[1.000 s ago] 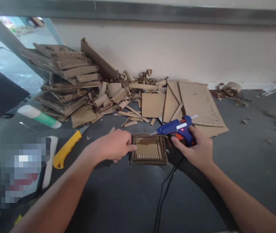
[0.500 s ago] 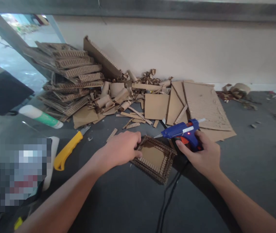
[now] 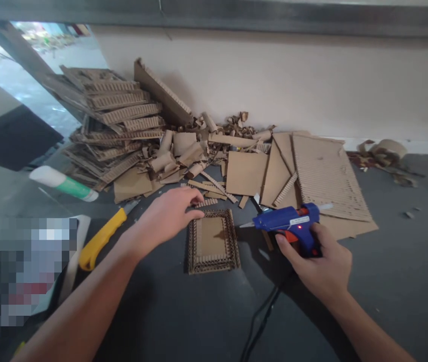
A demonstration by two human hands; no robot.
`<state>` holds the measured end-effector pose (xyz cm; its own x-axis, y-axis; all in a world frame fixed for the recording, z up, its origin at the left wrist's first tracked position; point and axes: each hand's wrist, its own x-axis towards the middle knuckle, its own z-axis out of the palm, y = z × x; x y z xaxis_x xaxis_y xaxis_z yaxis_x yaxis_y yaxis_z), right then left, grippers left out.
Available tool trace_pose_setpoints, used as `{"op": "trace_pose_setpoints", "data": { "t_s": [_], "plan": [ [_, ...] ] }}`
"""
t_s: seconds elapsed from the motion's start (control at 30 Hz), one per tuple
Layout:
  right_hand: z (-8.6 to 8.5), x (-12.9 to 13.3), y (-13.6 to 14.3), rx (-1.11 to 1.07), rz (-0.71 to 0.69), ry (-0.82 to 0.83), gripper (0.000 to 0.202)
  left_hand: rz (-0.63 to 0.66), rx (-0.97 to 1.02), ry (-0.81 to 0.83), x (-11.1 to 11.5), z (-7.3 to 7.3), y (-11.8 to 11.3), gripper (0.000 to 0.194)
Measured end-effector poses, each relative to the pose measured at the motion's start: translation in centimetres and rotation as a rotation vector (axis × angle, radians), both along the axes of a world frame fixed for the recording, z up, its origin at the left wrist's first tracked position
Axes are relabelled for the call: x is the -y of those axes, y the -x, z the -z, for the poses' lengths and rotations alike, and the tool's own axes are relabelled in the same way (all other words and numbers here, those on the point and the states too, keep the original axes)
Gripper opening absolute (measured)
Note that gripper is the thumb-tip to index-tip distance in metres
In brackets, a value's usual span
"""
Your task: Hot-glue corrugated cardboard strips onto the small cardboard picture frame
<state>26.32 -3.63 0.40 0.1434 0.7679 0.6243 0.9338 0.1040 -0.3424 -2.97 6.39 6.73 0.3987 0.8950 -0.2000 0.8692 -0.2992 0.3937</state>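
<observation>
A small rectangular cardboard tray [image 3: 214, 236] with walls of corrugated strips lies flat on the dark table. My left hand [image 3: 171, 216] is at its upper left corner, thumb and fingers apart with nothing visible between them. Whether the thumb tip touches the tray wall I cannot tell. Just past the fingertips lies a short corrugated strip [image 3: 207, 203]. In my right hand [image 3: 327, 261] is a blue hot glue gun [image 3: 287, 221] with a red light on its side. Its nozzle points left, a little right of the tray's upper right corner.
Cardboard frames [image 3: 114, 113] are stacked at the back left. Paper scraps [image 3: 184, 151] and cardboard sheets [image 3: 323, 176] lie along the wall. A yellow utility knife [image 3: 103, 239], a green and white tube [image 3: 63, 183] and a blurred-out device [image 3: 33, 271] sit left. The black cord [image 3: 262, 317] runs toward me.
My left hand has let go of the tray and moved left and up. The tray has turned to stand squarer to me and shifted left. The glue gun is slightly lower and further right.
</observation>
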Motion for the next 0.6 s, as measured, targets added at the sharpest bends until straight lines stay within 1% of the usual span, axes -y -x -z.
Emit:
{"op": "trace_pose_setpoints", "data": {
  "t_s": [0.1, 0.17, 0.23, 0.33, 0.43, 0.6],
  "plan": [
    [-0.1, -0.1, 0.3, -0.036, -0.015, 0.022, 0.037, -0.012, 0.051, 0.052, -0.5, 0.0, 0.5, 0.029],
    [-0.2, -0.1, 0.6, -0.068, -0.017, 0.029, 0.039, 0.009, 0.025, 0.0, -0.7, 0.3, 0.6, 0.032],
    [-0.2, -0.1, 0.7, -0.088, -0.01, 0.029, 0.04, 0.029, -0.034, -0.071, -0.7, 0.6, 0.7, 0.031],
    [-0.1, -0.1, 0.7, -0.113, -0.004, 0.039, 0.04, 0.043, -0.108, -0.074, -0.5, 0.8, 0.8, 0.032],
    [-0.1, 0.0, 0.7, -0.119, -0.025, 0.057, 0.037, 0.015, -0.131, -0.042, -0.2, 0.9, 0.3, 0.033],
    [-0.3, 0.1, 0.8, -0.12, -0.037, 0.045, 0.039, -0.027, -0.159, -0.107, -0.1, 1.5, -0.8, 0.03]
  ]
}}
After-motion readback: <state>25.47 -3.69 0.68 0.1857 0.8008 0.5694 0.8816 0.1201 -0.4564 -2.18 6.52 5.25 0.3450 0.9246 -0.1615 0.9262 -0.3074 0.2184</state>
